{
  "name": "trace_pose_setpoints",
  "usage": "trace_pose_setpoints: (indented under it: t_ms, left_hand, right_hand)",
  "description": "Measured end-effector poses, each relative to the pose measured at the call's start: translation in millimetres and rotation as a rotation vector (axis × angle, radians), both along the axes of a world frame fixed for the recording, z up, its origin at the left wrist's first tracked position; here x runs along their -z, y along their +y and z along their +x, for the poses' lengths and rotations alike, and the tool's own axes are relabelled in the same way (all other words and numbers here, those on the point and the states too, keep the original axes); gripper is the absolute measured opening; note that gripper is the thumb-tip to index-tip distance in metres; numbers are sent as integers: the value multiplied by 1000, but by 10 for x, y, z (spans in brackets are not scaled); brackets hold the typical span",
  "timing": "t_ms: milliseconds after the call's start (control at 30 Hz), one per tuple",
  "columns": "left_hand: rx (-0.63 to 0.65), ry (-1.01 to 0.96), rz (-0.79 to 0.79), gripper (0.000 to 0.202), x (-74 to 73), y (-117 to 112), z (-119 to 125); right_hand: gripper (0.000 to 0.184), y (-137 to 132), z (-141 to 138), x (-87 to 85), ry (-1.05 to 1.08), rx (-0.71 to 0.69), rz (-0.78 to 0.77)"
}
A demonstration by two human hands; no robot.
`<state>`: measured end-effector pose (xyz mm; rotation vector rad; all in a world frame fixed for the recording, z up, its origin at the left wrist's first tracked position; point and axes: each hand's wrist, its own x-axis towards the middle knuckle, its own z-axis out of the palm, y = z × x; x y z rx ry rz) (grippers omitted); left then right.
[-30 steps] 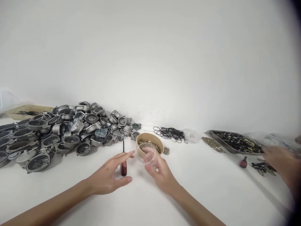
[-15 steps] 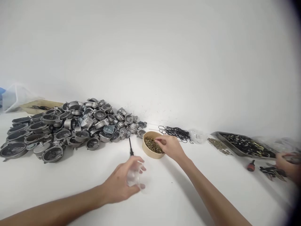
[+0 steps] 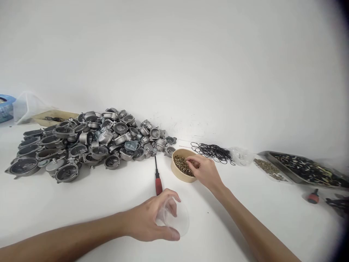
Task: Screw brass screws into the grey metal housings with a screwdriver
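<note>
The left hand (image 3: 148,220) holds a tilted clear cup (image 3: 182,218) between thumb and fingers. The right hand (image 3: 208,173) is at the bowl (image 3: 183,178), fingers over its screws (image 3: 180,164); whether they grip one is hidden. A screwdriver (image 3: 158,185) lies between housings (image 3: 106,136), heaped at left, and left hand. Right of the bowl lie cords (image 3: 212,152), a bag (image 3: 241,156) and a tray (image 3: 295,178)

Bowl (image 3: 179,176), screwdriver (image 3: 158,185) block middle; tabletop (image 3: 267,207) farther right passable

Workshop in here: white bench (image 3: 109,196), heaped metal housings (image 3: 121,128), tub (image 3: 183,177) of brass-coloured hardware (image 3: 181,163), red-handled screwdriver (image 3: 158,185), metal tray (image 3: 293,176) of parts.
</note>
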<state>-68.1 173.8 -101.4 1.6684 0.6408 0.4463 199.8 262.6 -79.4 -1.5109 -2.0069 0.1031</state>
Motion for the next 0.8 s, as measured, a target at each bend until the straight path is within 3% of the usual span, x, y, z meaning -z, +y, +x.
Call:
trace_pose_setpoints:
  t_ms: [100, 167, 267, 333, 467, 633, 700, 800]
  left_hand:
    - [-56, -73, 13, 49, -26, 36, 16]
    - [-98, -66, -32, 47, -28, 61, 24]
    - [-118, -99, -96, 49, -22, 82, 29]
    - [-110, -97, -102, 51, -29, 89, 28]
    - [-90, -76, -93, 57, -64, 100, 28]
    - [-113, -162, -141, 57, -75, 82, 61]
    - [-175, -134, -96, 61, -74, 53, 71]
    - [-292, 33, -29, 81, -72, -6, 72]
  right_hand:
    - [19, -249, -31, -121, 118, -72, 238]
    - [16, -433, -86, -240, 138, -189, 296]
    - [21, -650, -183, -357, 111, -493, 201]
    - [23, -722, -236, -356, 67, -597, 113]
    - [23, -742, -306, -258, 110, -531, -62]
    - [24, -761, -405, -196, 373, -371, -522]
    - [20, -789, -445, -179, 469, -296, -552]
    - [18, -841, -498, -135, 515, -215, -467]
